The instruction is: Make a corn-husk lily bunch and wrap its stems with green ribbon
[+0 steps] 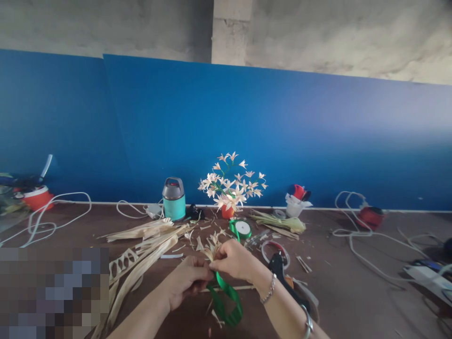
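Left hand (192,277), right hand (234,259): fingertips pinched at flower (212,246) base; ribbon (233,317) looped below grip. Flower likely light, brittle: hold base. Ribbon likely soft, slippery.

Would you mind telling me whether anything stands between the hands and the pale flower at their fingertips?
Nothing visible does: the left hand and right hand come together at the base of the pale flower, though their exact grip is partly hidden. A loop of green ribbon hangs lower down, not in front of it.
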`<state>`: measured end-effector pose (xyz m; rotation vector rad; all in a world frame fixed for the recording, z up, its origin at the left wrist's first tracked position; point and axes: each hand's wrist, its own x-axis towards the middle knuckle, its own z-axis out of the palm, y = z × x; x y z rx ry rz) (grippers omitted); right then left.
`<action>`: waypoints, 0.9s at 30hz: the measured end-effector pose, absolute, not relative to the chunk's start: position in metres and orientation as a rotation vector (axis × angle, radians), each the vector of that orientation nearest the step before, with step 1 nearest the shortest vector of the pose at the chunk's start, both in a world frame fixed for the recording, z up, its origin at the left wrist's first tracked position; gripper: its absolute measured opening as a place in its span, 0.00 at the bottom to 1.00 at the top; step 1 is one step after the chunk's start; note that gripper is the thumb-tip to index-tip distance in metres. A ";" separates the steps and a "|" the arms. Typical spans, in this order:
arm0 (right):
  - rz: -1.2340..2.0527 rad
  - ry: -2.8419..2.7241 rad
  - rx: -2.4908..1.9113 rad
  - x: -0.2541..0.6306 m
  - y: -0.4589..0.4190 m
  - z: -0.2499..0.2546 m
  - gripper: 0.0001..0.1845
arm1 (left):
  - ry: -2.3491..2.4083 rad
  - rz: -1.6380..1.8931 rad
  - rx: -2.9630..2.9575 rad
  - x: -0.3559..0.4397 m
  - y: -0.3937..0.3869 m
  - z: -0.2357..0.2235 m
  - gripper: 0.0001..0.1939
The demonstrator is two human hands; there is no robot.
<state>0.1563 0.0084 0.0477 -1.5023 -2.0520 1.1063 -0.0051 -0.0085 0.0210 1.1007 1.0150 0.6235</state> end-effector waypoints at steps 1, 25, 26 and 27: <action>1.111 -2.053 -1.495 0.157 0.008 0.048 0.13 | 1.007 0.626 1.103 -0.005 -0.009 0.021 0.10; 1.169 -2.012 -1.490 0.161 0.011 0.046 0.11 | 1.014 0.588 1.080 -0.005 -0.010 0.022 0.09; 1.178 -2.005 -1.497 0.161 0.011 0.046 0.11 | 1.018 0.587 1.077 -0.005 -0.010 0.022 0.09; 1.189 -1.997 -1.502 0.161 0.011 0.047 0.11 | 1.022 0.587 1.075 -0.005 -0.010 0.022 0.09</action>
